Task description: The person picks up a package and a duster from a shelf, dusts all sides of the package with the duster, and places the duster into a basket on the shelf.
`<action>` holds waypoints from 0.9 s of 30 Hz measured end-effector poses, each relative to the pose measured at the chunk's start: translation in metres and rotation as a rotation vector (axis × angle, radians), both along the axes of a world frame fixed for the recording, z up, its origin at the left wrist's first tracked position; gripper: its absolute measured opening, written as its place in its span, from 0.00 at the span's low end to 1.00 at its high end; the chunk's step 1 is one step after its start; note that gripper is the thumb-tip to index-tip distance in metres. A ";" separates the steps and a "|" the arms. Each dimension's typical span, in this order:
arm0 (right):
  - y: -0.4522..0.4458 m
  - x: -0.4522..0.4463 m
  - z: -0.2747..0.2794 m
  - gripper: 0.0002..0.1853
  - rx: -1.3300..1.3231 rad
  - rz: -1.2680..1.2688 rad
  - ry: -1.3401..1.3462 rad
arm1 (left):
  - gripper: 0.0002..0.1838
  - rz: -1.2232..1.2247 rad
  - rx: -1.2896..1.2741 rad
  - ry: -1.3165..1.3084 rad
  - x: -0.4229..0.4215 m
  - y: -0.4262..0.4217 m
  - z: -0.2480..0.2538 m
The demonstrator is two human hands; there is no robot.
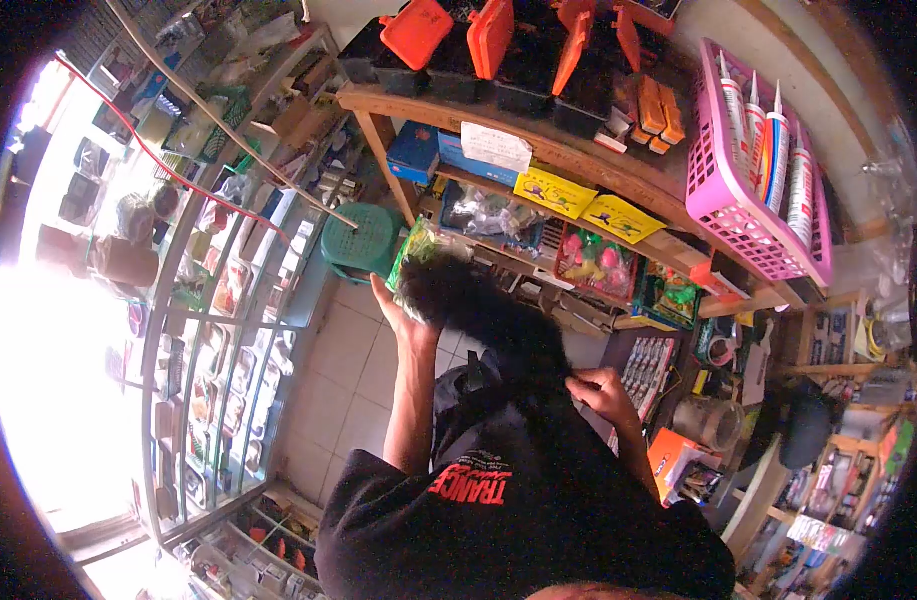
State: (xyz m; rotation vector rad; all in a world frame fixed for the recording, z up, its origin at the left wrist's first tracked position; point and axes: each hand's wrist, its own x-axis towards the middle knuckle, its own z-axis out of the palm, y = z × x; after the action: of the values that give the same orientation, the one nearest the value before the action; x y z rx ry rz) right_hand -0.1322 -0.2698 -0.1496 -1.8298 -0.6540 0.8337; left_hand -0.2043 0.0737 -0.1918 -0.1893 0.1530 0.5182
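Observation:
My left hand [408, 312] is raised in front of me, wrapped round the lower part of a green-and-clear plastic packet [410, 262]. A long, black, fluffy thing [498, 312], which looks like a duster, stretches across from the packet to my right. Its far end covers part of the packet. At its near end, my right hand [602, 393] is closed with fingers curled in; a handle, if there is one, is hidden against my black T-shirt [518, 530].
Ahead stands a wooden shelf [548, 135] with black bins under orange lids [492, 38]. A pink basket [761, 240] of sealant tubes [775, 160] sits at its right end. A green stool [359, 238] and a glass display case [228, 340] are to the left, tiled floor [328, 410] between.

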 end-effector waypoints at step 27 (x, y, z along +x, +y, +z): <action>0.008 0.002 0.022 0.17 -0.093 -0.051 0.182 | 0.32 0.104 0.368 0.228 -0.002 -0.005 0.032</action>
State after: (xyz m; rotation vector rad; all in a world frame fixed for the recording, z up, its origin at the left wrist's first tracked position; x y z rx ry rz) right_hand -0.1298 -0.2621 -0.1273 -1.8195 -0.4577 0.9979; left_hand -0.2068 0.0687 -0.1600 0.2232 0.2677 0.6612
